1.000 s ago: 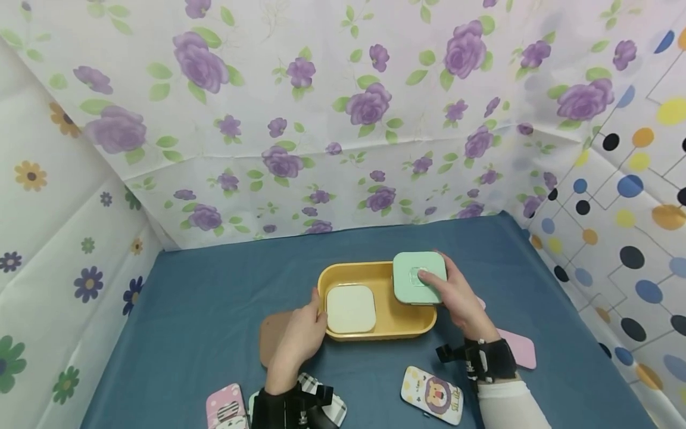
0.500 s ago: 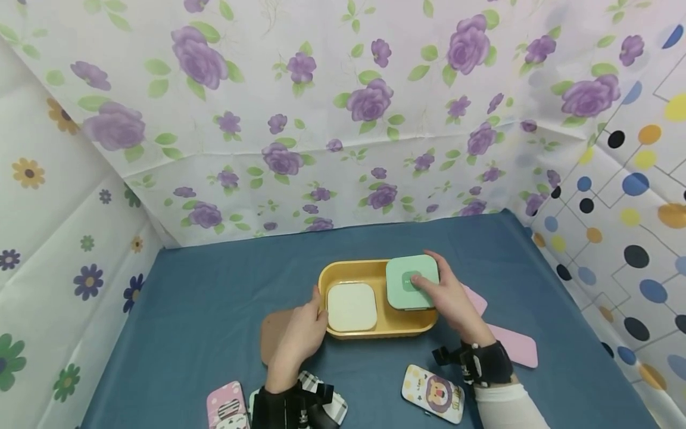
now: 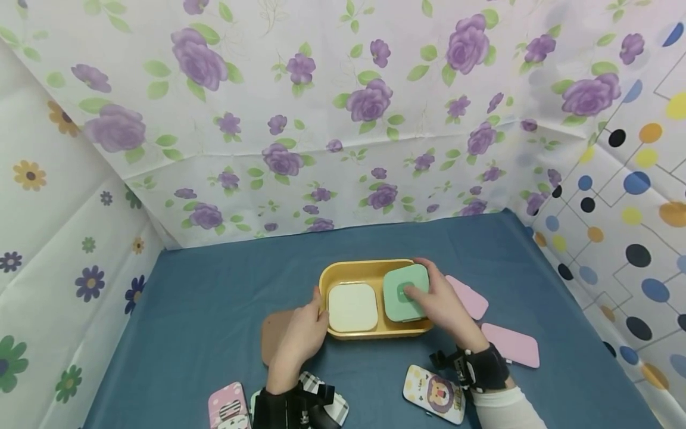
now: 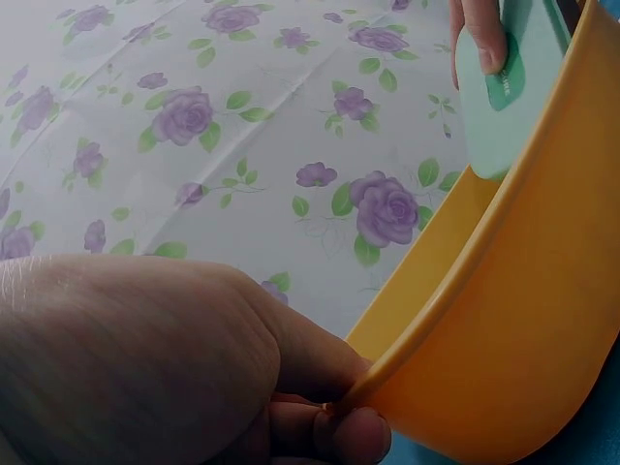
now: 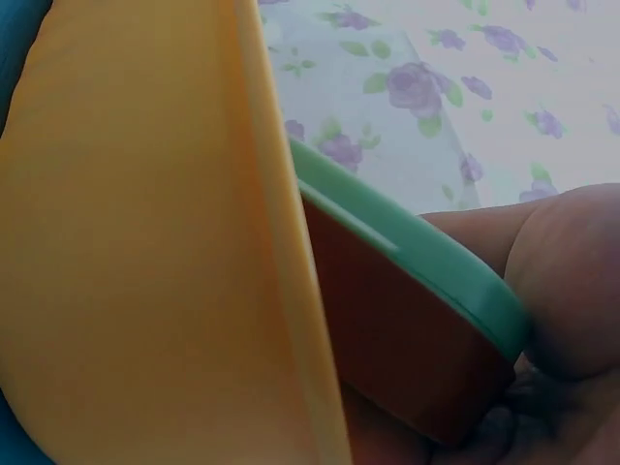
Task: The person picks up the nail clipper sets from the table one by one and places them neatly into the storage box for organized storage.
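My left hand [image 3: 301,333] pinches the left rim of a yellow plastic basin [image 3: 356,273], thumb and fingers on either side of the edge in the left wrist view. My right hand [image 3: 445,307] grips a small square lunch box [image 3: 399,291] with a mint-green lid, its thumb on top of the lid. In the right wrist view the box's brown side [image 5: 407,329] shows, tilted and partly behind the basin's rim. Inside the basin's left half lies a cream square-lidded box [image 3: 352,307]. The green-lidded box is over the right half, partly within the walls.
A brown flat piece [image 3: 274,333] lies partly under my left forearm. Two pink flat rounded pieces [image 3: 511,344] are to the right. In front lie a lion-print phone case [image 3: 435,393], a pink patterned case [image 3: 229,406] and a checked piece [image 3: 337,408]. Patterned cloth walls surround the blue surface.
My right hand has moved the green-lidded box left and toward me, lower into the basin's right half, and turned it slightly. The left hand keeps its hold on the rim.
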The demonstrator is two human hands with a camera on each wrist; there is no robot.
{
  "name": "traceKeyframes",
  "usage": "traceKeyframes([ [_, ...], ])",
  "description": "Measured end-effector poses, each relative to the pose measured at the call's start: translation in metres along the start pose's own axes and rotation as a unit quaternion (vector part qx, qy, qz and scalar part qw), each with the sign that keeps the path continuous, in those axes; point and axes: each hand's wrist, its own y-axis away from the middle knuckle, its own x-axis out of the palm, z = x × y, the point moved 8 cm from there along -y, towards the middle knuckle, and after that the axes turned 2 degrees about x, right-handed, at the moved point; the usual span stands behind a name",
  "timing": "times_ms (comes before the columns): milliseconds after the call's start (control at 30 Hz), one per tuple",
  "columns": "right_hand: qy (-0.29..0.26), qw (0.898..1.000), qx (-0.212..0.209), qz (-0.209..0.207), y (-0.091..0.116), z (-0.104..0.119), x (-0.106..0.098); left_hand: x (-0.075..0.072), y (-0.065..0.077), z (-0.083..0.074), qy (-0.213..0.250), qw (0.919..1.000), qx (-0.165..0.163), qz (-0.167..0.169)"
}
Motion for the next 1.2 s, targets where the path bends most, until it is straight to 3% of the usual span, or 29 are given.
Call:
traceKeyframes([
  [667, 0.095, 0.993, -0.076, -0.010, 0.005, 0.014, 0.015, 0.001, -0.001, 0.000, 0.001, 1.0000, -0.002, 0.006],
  [1200, 0.114, 0.991, -0.067, -0.004, 0.004, 0.013, 0.022, 0.001, -0.001, 0.001, -0.003, 0.9999, -0.010, 0.003],
])
